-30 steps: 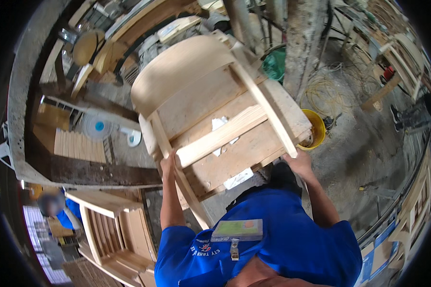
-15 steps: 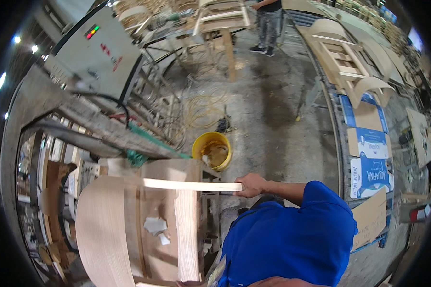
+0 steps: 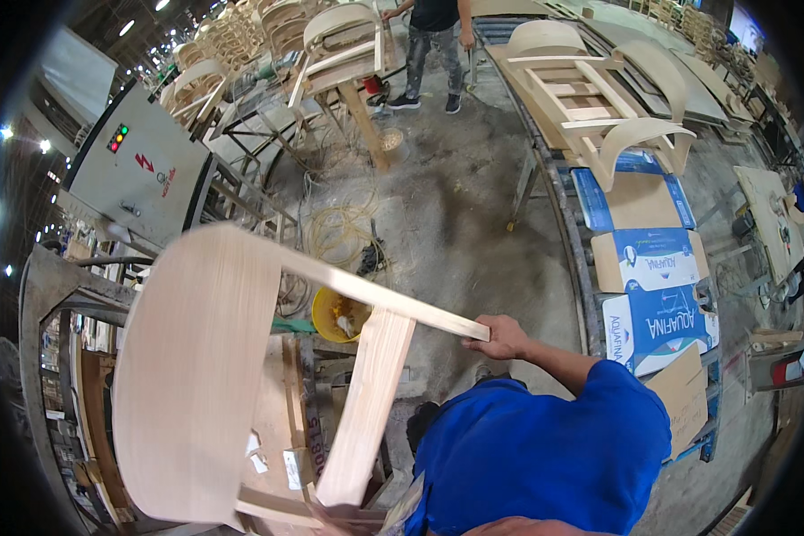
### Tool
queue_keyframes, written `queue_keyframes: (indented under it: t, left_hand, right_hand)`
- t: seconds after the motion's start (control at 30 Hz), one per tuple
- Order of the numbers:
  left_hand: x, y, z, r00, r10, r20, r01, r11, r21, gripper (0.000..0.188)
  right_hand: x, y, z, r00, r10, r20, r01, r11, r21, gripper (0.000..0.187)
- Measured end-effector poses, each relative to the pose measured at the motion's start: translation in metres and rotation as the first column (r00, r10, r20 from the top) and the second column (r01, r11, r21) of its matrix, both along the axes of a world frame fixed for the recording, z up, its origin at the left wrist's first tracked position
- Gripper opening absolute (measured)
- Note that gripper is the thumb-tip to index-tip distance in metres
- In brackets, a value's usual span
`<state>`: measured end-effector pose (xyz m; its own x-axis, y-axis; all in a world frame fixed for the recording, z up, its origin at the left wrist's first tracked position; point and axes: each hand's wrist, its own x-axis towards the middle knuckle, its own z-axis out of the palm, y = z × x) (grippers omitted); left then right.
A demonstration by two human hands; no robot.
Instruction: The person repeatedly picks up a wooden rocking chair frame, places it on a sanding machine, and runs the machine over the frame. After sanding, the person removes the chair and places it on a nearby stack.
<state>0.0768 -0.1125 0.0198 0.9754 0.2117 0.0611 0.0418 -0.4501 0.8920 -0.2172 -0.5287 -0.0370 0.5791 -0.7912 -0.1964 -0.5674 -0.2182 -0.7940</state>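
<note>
A pale, unfinished wooden chair frame (image 3: 196, 366) fills the lower left, with a broad curved back panel, two side rails and a wide crosspiece (image 3: 366, 402). It is tilted above a brown worktable (image 3: 281, 402). My right hand (image 3: 502, 338) is closed round the free end of the far side rail. At the lower edge my left hand (image 3: 338, 518), blurred and partly cut off, grips the near side rail by the crosspiece. Scraps of white paper (image 3: 257, 451) lie under the frame.
A yellow bucket (image 3: 338, 314) stands on the floor beyond the crosspiece. Left of it is a grey control cabinet (image 3: 138, 170). On the right, a roller conveyor (image 3: 570, 259) carries blue-and-white cardboard (image 3: 661, 326) and another chair frame (image 3: 590, 89). A co-worker (image 3: 433, 54) stands at the back.
The chair frame has risen off the worktable and tilted, its back panel coming up and closer. My right hand has moved right with the rail end. The view has shifted too.
</note>
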Motion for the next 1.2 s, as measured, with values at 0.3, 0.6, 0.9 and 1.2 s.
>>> queue_keyframes:
  t: [0.3, 0.6, 0.9, 1.2]
  left_hand:
    - [0.061, -0.187, 0.117, 0.883, -0.449, 0.138, 0.444, 0.704, -0.554, 0.065]
    - [0.003, -0.486, 0.155, 0.507, -0.859, 0.067, 0.391, 0.16, -0.907, 0.048]
    - [-0.112, -0.682, 0.063, 0.179, -0.977, 0.119, 0.47, -0.021, -0.883, 0.049]
    - [0.028, -0.742, 0.122, 0.154, -0.799, 0.582, 0.871, -0.168, -0.462, 0.081]
  right_hand:
    - [-0.073, -0.071, 0.129, 0.865, -0.246, 0.437, 0.386, 0.884, -0.264, 0.042]
    - [-0.092, -0.15, 0.286, 0.722, -0.195, 0.664, 0.652, -0.127, -0.747, 0.053]
    - [-0.003, -0.319, 0.22, 0.113, -0.242, 0.964, 0.611, 0.782, 0.124, 0.053]
    - [-0.083, -0.396, 0.218, -0.091, -0.381, 0.92, 0.646, 0.681, 0.346, 0.048]
